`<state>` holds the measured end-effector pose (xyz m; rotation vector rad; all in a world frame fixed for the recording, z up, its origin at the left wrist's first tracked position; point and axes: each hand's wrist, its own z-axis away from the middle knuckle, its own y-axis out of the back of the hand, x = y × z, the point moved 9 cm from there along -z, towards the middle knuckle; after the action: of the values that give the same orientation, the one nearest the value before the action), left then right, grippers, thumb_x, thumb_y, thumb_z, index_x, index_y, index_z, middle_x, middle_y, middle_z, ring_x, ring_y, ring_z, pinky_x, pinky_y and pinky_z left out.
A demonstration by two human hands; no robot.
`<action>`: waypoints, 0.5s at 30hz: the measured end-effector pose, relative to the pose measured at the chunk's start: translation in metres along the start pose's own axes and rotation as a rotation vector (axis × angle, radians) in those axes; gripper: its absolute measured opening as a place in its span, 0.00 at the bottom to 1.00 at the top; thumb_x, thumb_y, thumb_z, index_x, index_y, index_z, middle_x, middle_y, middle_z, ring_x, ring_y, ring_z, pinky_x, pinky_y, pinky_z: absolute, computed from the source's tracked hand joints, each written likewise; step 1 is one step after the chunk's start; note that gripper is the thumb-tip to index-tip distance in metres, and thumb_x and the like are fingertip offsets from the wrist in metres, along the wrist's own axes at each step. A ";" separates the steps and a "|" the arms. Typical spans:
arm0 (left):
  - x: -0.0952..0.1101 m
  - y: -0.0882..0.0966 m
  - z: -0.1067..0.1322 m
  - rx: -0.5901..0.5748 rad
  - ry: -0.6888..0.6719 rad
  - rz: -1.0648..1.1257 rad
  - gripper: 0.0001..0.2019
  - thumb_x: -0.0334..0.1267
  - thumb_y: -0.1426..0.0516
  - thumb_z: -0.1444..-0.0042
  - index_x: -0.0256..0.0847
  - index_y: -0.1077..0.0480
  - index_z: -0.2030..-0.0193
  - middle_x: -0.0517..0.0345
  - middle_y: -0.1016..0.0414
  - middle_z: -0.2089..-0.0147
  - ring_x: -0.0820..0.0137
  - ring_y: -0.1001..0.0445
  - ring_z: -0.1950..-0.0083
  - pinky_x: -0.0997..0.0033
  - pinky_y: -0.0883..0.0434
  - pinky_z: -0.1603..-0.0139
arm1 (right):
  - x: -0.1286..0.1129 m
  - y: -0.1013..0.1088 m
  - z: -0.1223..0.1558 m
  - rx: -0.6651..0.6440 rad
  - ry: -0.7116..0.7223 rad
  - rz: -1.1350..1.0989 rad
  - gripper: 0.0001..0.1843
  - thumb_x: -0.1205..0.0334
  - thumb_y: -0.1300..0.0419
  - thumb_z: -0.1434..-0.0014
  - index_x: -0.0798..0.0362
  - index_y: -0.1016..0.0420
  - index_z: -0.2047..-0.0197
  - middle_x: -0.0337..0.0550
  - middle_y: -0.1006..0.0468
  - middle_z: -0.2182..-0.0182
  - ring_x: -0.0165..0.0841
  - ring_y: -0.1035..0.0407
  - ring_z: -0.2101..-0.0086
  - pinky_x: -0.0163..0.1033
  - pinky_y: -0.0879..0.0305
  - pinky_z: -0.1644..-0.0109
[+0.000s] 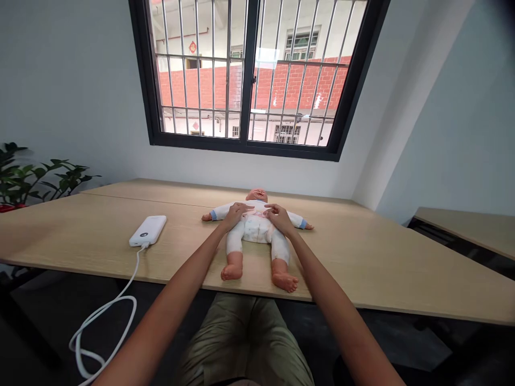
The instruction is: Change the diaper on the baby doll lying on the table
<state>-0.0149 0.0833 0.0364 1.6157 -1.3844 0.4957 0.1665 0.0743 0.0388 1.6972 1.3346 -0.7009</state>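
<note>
A baby doll (pixel 257 231) lies on its back on the wooden table, its head toward the window and its bare feet toward me. It wears white clothes with blue cuffs and a pink print on the front; both its arms are spread out. My left hand (pixel 237 214) rests on the left side of the doll's belly, fingers stretched inward over the cloth. From the other side my right hand (pixel 279 217) touches the clothing, its index finger extended and the thumb lower, apart from it. The undersides of both hands are hidden.
Left of the doll lies a white power bank (pixel 148 231) with a white cable (pixel 134 273) hanging over the table's front edge. The wooden table (pixel 362 257) reaches to the wall under a barred window (pixel 245 145). A leafy plant (pixel 36 179) stands far left, another table (pixel 470 230) right.
</note>
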 end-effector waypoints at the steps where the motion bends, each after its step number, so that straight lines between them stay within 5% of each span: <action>1: -0.002 0.001 -0.001 0.008 -0.002 -0.043 0.21 0.36 0.54 0.37 0.38 0.20 0.53 0.49 0.28 0.44 0.62 0.34 0.39 0.64 0.37 0.36 | -0.001 0.001 0.000 0.015 0.002 -0.010 0.20 0.59 0.43 0.51 0.56 0.26 0.55 0.41 0.21 0.71 0.34 0.28 0.65 0.40 0.34 0.56; 6: -0.003 -0.004 0.000 -0.031 -0.043 -0.259 0.17 0.34 0.49 0.40 0.41 0.18 0.58 0.49 0.30 0.44 0.61 0.36 0.37 0.62 0.42 0.32 | -0.003 0.001 -0.001 0.042 0.020 0.002 0.20 0.56 0.43 0.52 0.56 0.27 0.57 0.39 0.24 0.73 0.33 0.30 0.69 0.40 0.35 0.59; 15: -0.003 -0.004 -0.004 0.014 -0.045 -0.151 0.13 0.33 0.46 0.41 0.43 0.19 0.58 0.51 0.27 0.46 0.63 0.33 0.40 0.63 0.39 0.34 | 0.002 -0.002 0.002 0.006 0.025 0.029 0.20 0.58 0.40 0.53 0.56 0.28 0.55 0.42 0.22 0.68 0.34 0.29 0.66 0.40 0.33 0.58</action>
<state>-0.0112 0.0881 0.0342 1.7375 -1.2820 0.3825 0.1649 0.0740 0.0357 1.7321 1.3238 -0.6697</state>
